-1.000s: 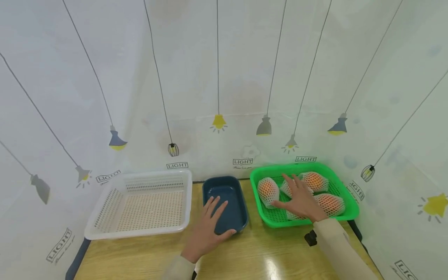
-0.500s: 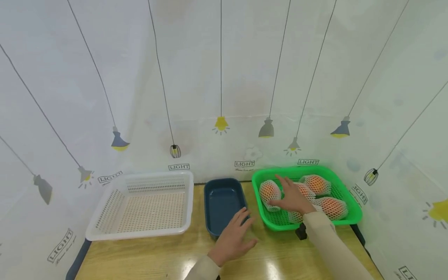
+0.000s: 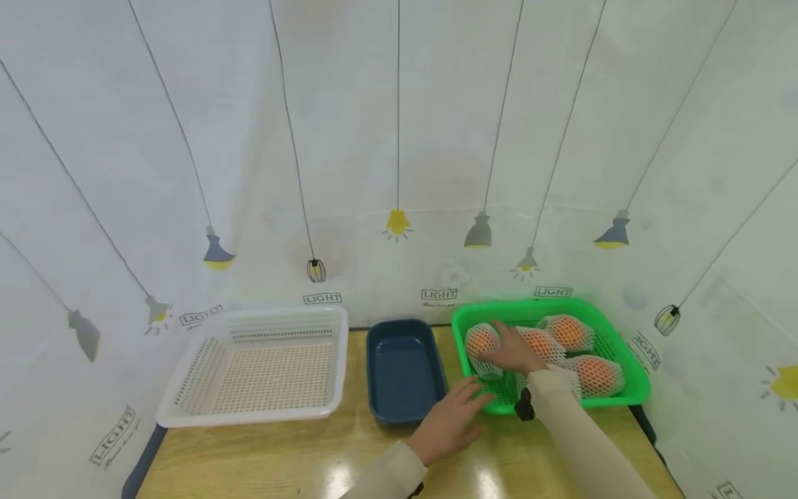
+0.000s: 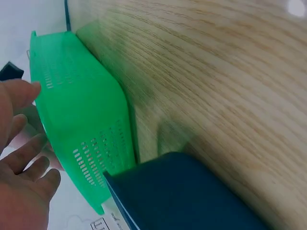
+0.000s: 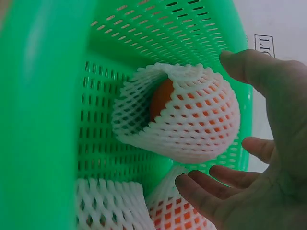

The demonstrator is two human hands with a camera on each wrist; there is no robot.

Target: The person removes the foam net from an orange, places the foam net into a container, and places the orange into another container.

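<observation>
Over the left part of the green basket [image 3: 637, 384], my right hand [image 3: 516, 352] reaches toward an orange fruit [image 3: 482, 339] in a white foam net. The right wrist view shows that netted fruit [image 5: 204, 115] lying between my spread thumb and fingers, with a gap visible around it. More netted fruits [image 3: 595, 376] lie to the right in the basket. My left hand [image 3: 450, 421] holds nothing, its fingers loosely spread at the basket's near left corner. In the left wrist view, its fingertips overlap the outer wall of the green basket [image 4: 84, 115].
A dark blue tray [image 3: 405, 374] sits between the green basket and a white perforated basket [image 3: 274, 374] on the left. All stand on a wooden table [image 3: 249, 461]. A pale wall sheet [image 3: 349, 138] printed with lamps rises behind and at both sides.
My left hand has moved right, from over the blue tray to the green basket's near corner. My right hand has shifted left, closer to the leftmost fruit.
</observation>
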